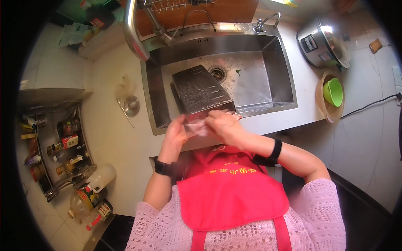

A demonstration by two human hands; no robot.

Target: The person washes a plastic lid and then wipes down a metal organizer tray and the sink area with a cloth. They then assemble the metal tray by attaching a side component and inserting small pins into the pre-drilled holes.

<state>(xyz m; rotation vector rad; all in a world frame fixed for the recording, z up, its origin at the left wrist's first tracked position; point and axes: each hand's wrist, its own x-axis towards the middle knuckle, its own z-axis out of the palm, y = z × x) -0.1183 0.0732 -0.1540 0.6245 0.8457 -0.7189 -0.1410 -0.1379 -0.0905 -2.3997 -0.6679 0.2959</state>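
A dark, wet, box-shaped metal piece (201,88) with slots in its top and suds on it rests tilted in the left part of the steel sink (255,108), its near end over the front rim. My left hand (175,136) grips its near left corner. Across the near end lies my right hand (224,125), fingers bent over a pale, cloth-like thing (196,127). Motion blurs that thing, so its exact kind is unclear. Suds or a white edge show past my right fingertips.
A faucet (136,37) arches over the sink's left side; a small tap (259,27) stands back right. Right: a steel cooker (320,44) and a tan basin (324,108) with a green bowl (333,92). Left: a strainer (132,105), bottles (86,198) and a bottle rack (86,144).
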